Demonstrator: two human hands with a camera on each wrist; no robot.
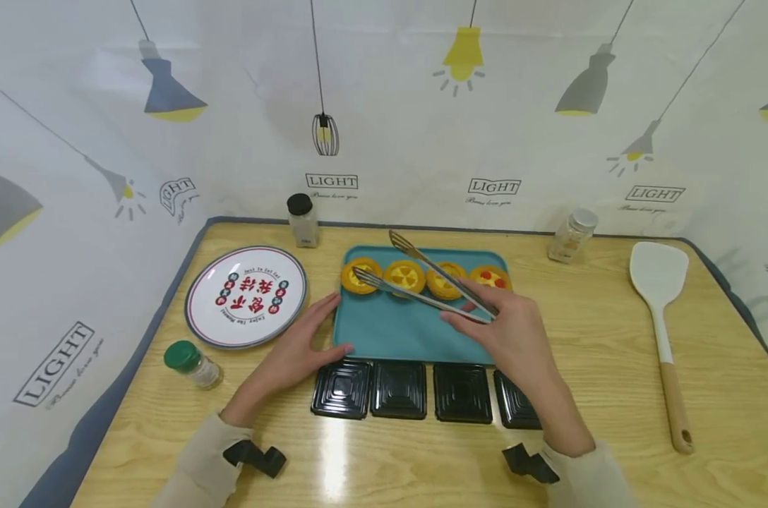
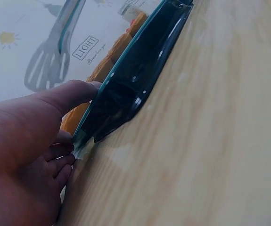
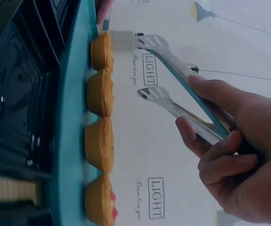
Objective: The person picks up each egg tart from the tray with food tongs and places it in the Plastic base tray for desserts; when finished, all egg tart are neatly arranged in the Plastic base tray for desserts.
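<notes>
My right hand (image 1: 514, 331) grips metal tongs (image 3: 192, 106), whose two slotted ends stand apart above the egg tarts and hold nothing. Several egg tarts (image 1: 404, 277) line the back of a teal tray (image 1: 397, 328); the rightmost tart (image 1: 490, 277) has red pieces on top. At the tray's left front corner is my left hand (image 1: 301, 346), its thumb on the near rim and its fingers along the left side, as the left wrist view (image 2: 31, 132) also shows. Against the tray's front edge sit several square black plastic containers (image 1: 399, 390).
A white plate (image 1: 200, 303) with red characters lies at left, near a green-capped jar (image 1: 193, 363). Behind the tray stand a black-capped jar (image 1: 303, 222) and a clear jar (image 1: 571, 236). A white spatula (image 1: 660, 282) with a wooden handle lies at right. Printed wall sheeting (image 1: 409, 141) borders the table.
</notes>
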